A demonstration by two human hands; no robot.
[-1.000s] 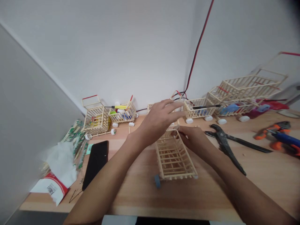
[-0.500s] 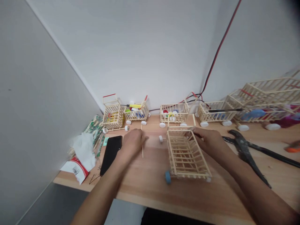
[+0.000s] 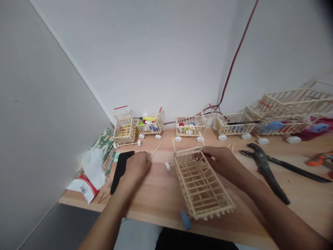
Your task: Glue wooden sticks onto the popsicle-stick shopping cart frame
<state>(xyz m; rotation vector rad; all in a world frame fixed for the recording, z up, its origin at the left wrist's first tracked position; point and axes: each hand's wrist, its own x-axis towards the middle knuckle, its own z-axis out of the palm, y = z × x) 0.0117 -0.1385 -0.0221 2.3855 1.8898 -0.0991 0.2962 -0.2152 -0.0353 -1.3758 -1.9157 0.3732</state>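
Miniature shopping cart of pale wooden sticks point(image 3: 200, 184) sits tilted on the light wood tabletop point(image 3: 304, 198) near its front edge, its far end apparently lifted by the right hand point(image 3: 221, 161). That hand's grip is clamped on the far top rail, with its fingers point(image 3: 205, 151) wrapped around the sticks. A blue round wheel point(image 3: 185, 219) sits at the cart's near corner, by the tabletop's edge.

The cart looks light and fairly stiff as a frame, but its thin bars and joints seem fragile. It would probably be safest to hold by a corner or a top rail close to a joint, not by a single thin crossbar.

The left hand point(image 3: 135, 168) is curled beside the cart, well apart from it, and its grip is partly hidden, so I cannot tell whether it holds anything. It sits over a black smartphone point(image 3: 121, 172), with a loose wooden stick point(image 3: 155, 152) just beyond it. A white wheel on a stick axle point(image 3: 168, 166) lies just left of the cart, the nearest loose piece. Large black pliers point(image 3: 265, 170) lie near the right forearm. Finished stick carts point(image 3: 189, 125) line the wall behind, clear of the working area.
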